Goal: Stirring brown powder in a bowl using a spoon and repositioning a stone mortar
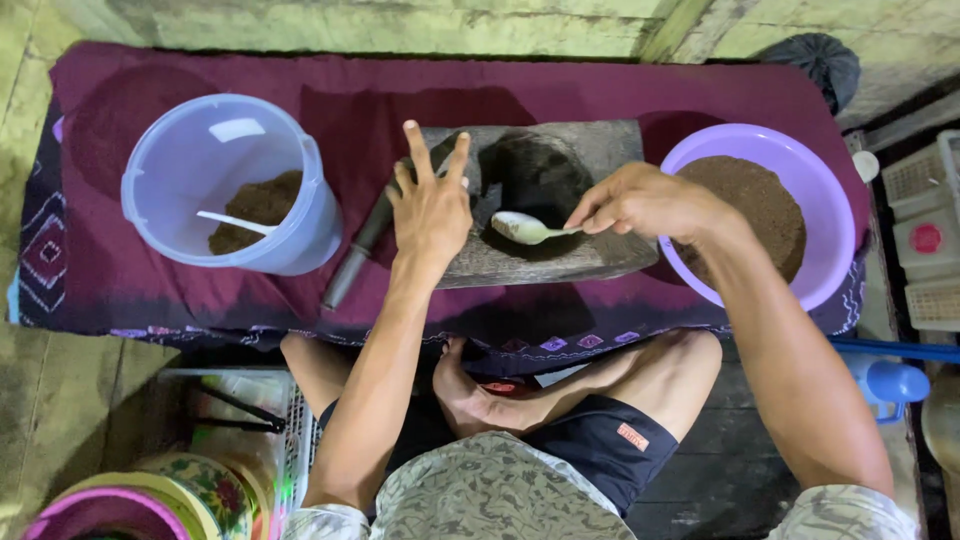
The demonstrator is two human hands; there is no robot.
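Observation:
A grey stone mortar slab (600,150) with a dark hollow lies on a maroon cloth. My right hand (645,200) pinches the handle of a pale spoon (522,228), whose bowl hovers over the hollow's near edge. My left hand (432,200) rests on the slab's left side with fingers spread, holding nothing. A dark stone pestle (360,252) lies slanted just left of that hand. On the right, a purple basin (830,200) holds brown powder (765,205).
A translucent blue bucket (190,160) at the left holds brown powder and a white scoop (235,223). My crossed legs sit below the low cloth-covered table. Patterned bowls (190,490) stand at lower left, a blue bottle (890,382) and white baskets (925,235) at right.

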